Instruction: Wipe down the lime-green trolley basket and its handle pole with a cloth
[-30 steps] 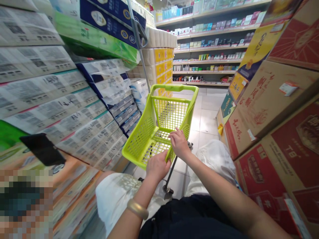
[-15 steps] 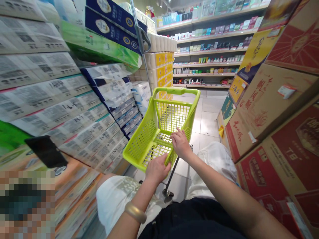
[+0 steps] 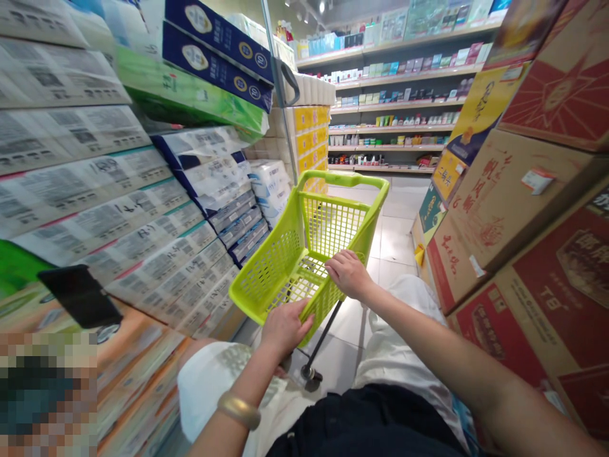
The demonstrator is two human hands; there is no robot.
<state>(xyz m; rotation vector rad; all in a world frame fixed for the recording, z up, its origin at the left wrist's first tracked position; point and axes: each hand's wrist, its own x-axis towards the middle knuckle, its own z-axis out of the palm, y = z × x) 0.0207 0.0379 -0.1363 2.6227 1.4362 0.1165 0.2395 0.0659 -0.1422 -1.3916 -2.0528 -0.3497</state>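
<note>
Now: the green basket cart (image 3: 285,266) stands on the tiled floor (image 3: 397,231) directly ahead of us, between stacked tissue packs (image 3: 143,209) on the left and cardboard boxes (image 3: 514,209) on the right. Our left hand (image 3: 284,327), bracelet (image 3: 238,409) at the wrist: grip pressed together around the cart's near rim. Our right hand (image 3: 349,274) lies over the rim at the near right corner, fingers curled on the edge; we cannot tell whether that grip closes underneath. One wheel (image 3: 307,373) shows below the tub, near our knees. Stocked shelves (image 3: 394,95) cross the aisle's far end.
</note>
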